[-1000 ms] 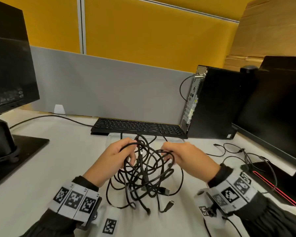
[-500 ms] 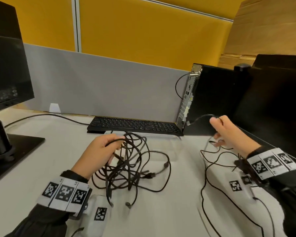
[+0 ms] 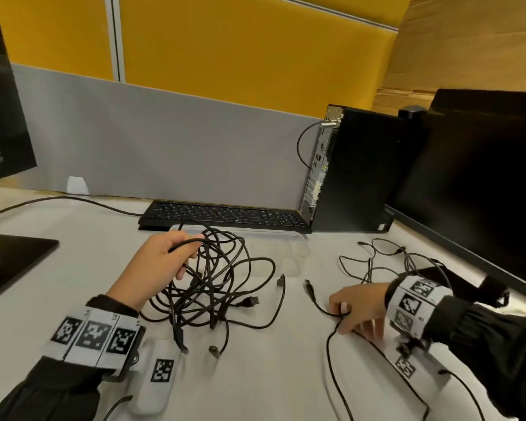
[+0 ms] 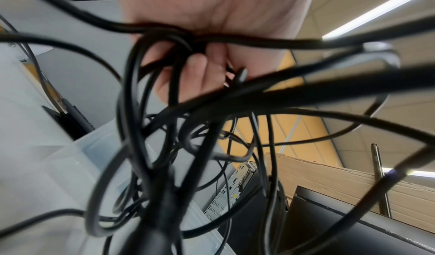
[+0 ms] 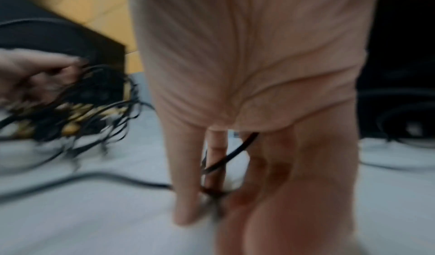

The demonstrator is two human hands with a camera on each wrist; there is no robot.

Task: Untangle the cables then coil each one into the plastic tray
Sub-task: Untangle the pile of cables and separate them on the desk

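My left hand [image 3: 176,259] grips the top of a tangle of black cables [image 3: 216,287], lifting it partly off the white desk; in the left wrist view the fingers [image 4: 200,69] curl round several strands [image 4: 164,147]. Apart from the tangle, a single black cable [image 3: 330,354] lies to the right, its plug [image 3: 308,287] pointing at the bundle. My right hand [image 3: 346,317] is low on the desk and pinches this cable; the blurred right wrist view shows the cable [image 5: 226,160] passing between the fingers [image 5: 186,194]. A clear plastic tray [image 3: 295,247] sits behind the tangle.
A black keyboard [image 3: 225,214] lies behind the tray, with a PC tower [image 3: 362,171] to its right. Thin black leads [image 3: 377,262] sprawl by a monitor [image 3: 483,192] at right. A monitor base [image 3: 12,256] sits at left, and a white tagged device [image 3: 155,375] under my left wrist.
My right hand drew one cable out of the tangle, swung it to the right, then came down to the desk with it. The left hand kept hold of the bundle.
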